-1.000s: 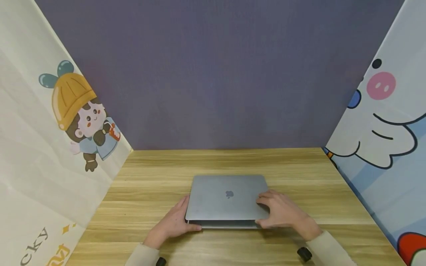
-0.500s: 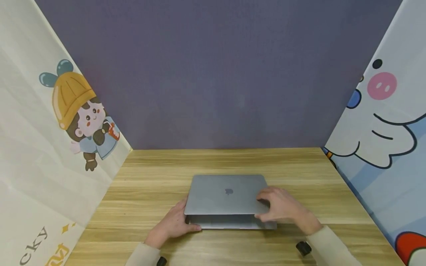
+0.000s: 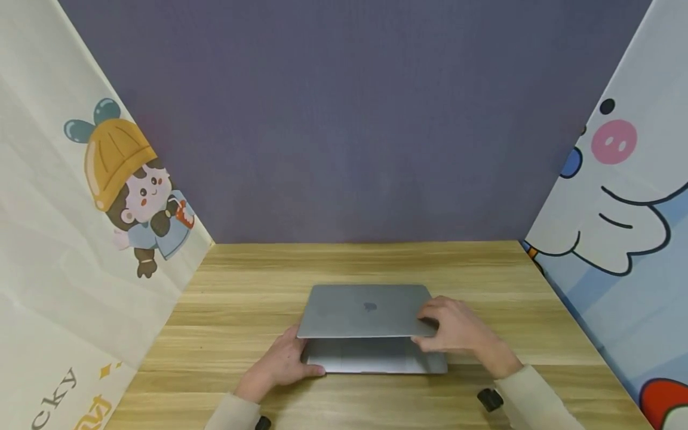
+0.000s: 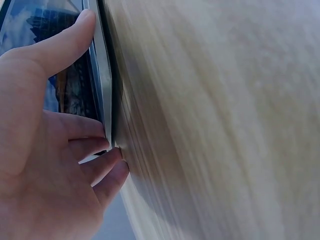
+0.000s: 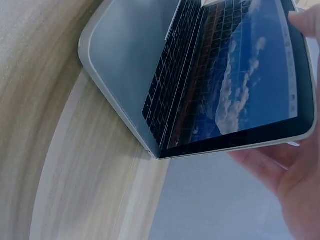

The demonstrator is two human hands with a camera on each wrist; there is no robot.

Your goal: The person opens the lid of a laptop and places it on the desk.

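The right hand (image 3: 457, 327) pinches the lid (image 3: 349, 310) of a partly opened laptop (image 3: 371, 325) on the surface (image 3: 258, 275), left of those fingers; the left hand (image 3: 282, 361) rests relaxed fingers against its base (image 3: 371, 358).

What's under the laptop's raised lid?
Right wrist view: part of a black keyboard, the smooth base and the lit screen on the lid's inner face. Head view: mostly the base's front part; the lid covers the keyboard there.
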